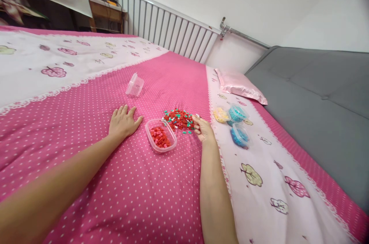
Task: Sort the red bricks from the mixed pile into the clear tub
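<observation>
My left hand (123, 122) lies flat and open on the pink dotted bedspread (129, 190), just left of a clear plastic tub (160, 135) that holds red pieces. A loose heap of small red pieces with some teal and white ones (178, 118) sits behind the tub. My right hand (203, 129) rests at the heap's right edge with its fingers curled and pinched together. What the fingers hold is too small to make out.
An empty clear tub (134, 84) lies tipped further back. To the right stand tubs of yellow (220, 114), teal (237, 113) and blue (240, 136) pieces. A pink pillow (239, 85), a grey headboard (317, 109) and a white radiator (167, 28) lie beyond.
</observation>
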A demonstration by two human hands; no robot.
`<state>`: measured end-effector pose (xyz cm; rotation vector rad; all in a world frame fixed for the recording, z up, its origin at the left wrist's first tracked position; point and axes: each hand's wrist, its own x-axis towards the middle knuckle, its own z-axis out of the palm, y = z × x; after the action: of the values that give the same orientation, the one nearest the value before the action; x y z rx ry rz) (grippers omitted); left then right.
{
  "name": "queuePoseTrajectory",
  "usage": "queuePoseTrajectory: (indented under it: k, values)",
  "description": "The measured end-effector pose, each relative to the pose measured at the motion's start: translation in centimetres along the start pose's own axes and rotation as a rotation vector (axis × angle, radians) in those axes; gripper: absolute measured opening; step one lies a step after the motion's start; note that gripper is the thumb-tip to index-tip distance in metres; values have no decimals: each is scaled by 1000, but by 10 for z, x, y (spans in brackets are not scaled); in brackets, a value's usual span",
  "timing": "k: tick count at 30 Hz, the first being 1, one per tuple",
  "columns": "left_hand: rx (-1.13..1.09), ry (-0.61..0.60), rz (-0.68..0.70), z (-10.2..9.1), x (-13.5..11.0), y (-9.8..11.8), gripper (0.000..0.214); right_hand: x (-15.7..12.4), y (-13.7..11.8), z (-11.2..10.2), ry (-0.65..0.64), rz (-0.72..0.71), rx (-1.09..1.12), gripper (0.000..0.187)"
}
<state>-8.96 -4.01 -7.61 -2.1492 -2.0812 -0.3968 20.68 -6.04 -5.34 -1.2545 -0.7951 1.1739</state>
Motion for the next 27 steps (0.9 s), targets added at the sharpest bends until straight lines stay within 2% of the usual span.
queuePoseTrajectory:
  k: [5,9,13,19,27]
  values:
    - [-13,-1,-5,0,0,0,71,5,17,4,42,-103,-415,29]
    - [-19,-7,-8,1,0,0,71,6,19,6,104,-163,-733,26]
    - [-21,-3,-6,1,0,-1,71,1,16,10,141,-205,-940,21]
    - [-14,-12,-10,0,0,0,71,-2,15,13,156,-218,-1049,19]
    - [-11,0,-4,1,0,0,71,1,14,12,134,-191,-1015,10]
